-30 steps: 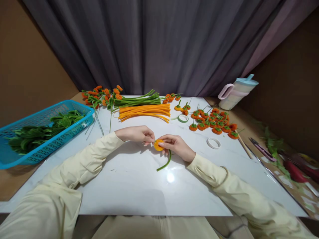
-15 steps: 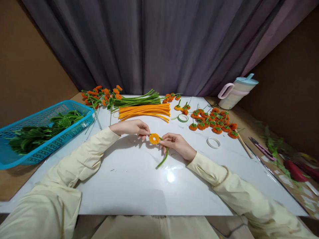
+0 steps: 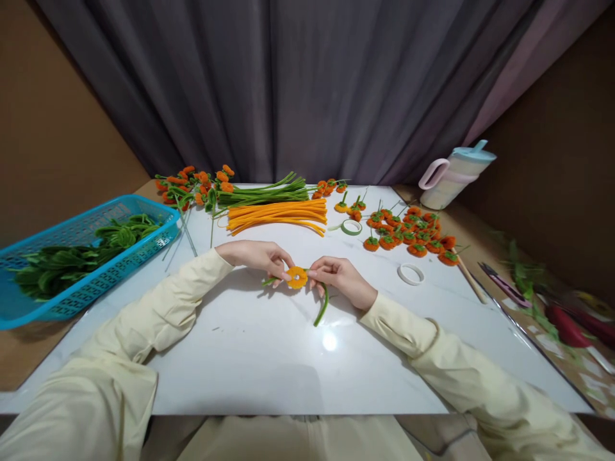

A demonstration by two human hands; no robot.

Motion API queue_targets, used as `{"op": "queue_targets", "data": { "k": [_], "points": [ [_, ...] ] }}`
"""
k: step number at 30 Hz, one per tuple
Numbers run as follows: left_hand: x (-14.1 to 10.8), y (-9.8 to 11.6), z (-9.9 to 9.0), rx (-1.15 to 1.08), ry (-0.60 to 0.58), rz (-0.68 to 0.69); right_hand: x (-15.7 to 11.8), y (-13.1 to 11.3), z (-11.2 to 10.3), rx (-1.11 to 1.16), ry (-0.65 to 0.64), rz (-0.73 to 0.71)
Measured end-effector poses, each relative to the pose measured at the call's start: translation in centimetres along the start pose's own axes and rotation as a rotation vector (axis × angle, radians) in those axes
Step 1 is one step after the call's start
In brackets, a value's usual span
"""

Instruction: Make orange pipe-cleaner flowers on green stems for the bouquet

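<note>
Between my hands, just above the white table, is a yellow-orange ring-shaped flower of fuzzy pipe cleaner with a small hole in its middle. My left hand pinches its left side, and a short green end pokes out to the left below the fingers. A green pipe cleaner runs behind the flower and hangs down in a curve on the right. Thumb and fingers of my right hand are closed on that green pipe cleaner, right beside the flower.
Bundles of orange pipe cleaners and green pipe cleaners lie beyond my hands. Orange flower heads, green tape and a white ring lie right. A blue basket holds leaves at left; a tumbler stands back right.
My left hand has shifted slightly down over the flower's left edge. A green end now shows left of it, and the hanging pipe cleaner has swung to the right.
</note>
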State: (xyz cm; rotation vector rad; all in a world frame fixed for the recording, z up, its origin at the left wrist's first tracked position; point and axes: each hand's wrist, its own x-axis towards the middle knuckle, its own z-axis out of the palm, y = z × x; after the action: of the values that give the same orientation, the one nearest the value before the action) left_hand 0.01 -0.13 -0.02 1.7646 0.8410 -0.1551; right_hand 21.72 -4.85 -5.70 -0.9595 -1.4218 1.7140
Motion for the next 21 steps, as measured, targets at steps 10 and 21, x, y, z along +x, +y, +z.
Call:
{"op": "queue_targets", "data": {
  "k": [10,21],
  "points": [
    [-0.1,-1.0,-0.9,-0.034,-0.103,0.074,-0.3,-0.3,-0.3,-0.007,-0.012,0.037],
    [0.7,0.2,1.1,0.006,0.077,0.052,-0.2,-0.5,-0.3,-0.005,-0.001,0.030]
  ]
}}
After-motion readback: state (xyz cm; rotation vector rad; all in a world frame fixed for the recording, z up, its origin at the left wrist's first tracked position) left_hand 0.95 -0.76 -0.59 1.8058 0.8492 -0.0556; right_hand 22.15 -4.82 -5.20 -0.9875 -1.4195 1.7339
